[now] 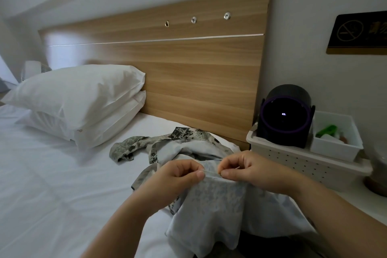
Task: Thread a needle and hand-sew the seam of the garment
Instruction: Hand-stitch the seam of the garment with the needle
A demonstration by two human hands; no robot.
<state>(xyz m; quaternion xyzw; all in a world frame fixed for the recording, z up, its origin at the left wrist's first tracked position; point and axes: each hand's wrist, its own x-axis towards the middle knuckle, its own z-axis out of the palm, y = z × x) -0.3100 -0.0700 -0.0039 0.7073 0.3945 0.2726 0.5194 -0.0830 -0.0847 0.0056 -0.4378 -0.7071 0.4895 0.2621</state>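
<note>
Left hand: my left hand [178, 176] is curled, with thumb and forefinger pinching the folded edge of the garment [209, 201] and holding it taut toward the other hand.
Right hand: my right hand [251, 170] is pinched closed at that same edge, just beside the left. A thin pale sliver shows between its thumb and forefinger. I take it for the needle [235, 167], but it is too small to be sure.
Garment: the pale side hangs from both hands down over my lap. The darker camouflage part lies bunched on the bed sheet [52, 184] behind my hands, toward the headboard [188, 69].
Thread: I cannot make it out.
Done so far: with both hands working at the seam [211, 172], I judge the threading is finished and the stitching is under way.
Left to do: I cannot count any stitches, so I take it that most of the seam remains, and then the knot at the end.
Edges: only a short stretch of seam is held tight between my fingertips, so each stitch has to land there, close to my left thumb, where a prick is the risk.
Tight side: the white basket [293, 159] with the dark round device [285, 117] stands near my right forearm, so a wide pull that way could knock it.
Open room: the sheet to my left is open, the pillows [79, 98] lie well apart from my hands, and the space above the seam looks free for drawing the thread through.
</note>
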